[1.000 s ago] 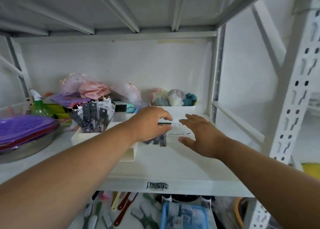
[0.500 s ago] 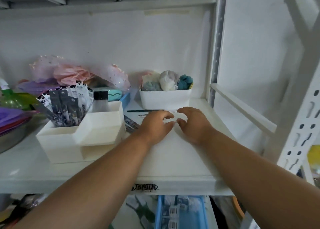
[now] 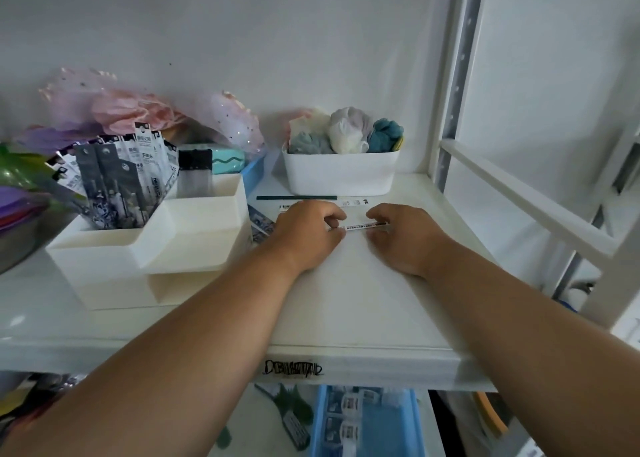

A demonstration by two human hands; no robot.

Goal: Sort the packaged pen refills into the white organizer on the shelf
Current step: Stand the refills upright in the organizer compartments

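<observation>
two hands (image 3: 308, 235) (image 3: 403, 236) pinch a slim packaged pen refill (image 3: 363, 227) just above a white shelf (image 3: 363, 304).

the left hand grips one end and the right hand the other of the thin white packet with a printed barcode strip. left of it stands a smooth, stepped white organizer (image 3: 152, 245), its back compartment stuffed with upright glossy refill packs (image 3: 117, 179). more packets (image 3: 311, 200) lie behind the hands, before a white bin of cloth bundles (image 3: 341, 176).
</observation>
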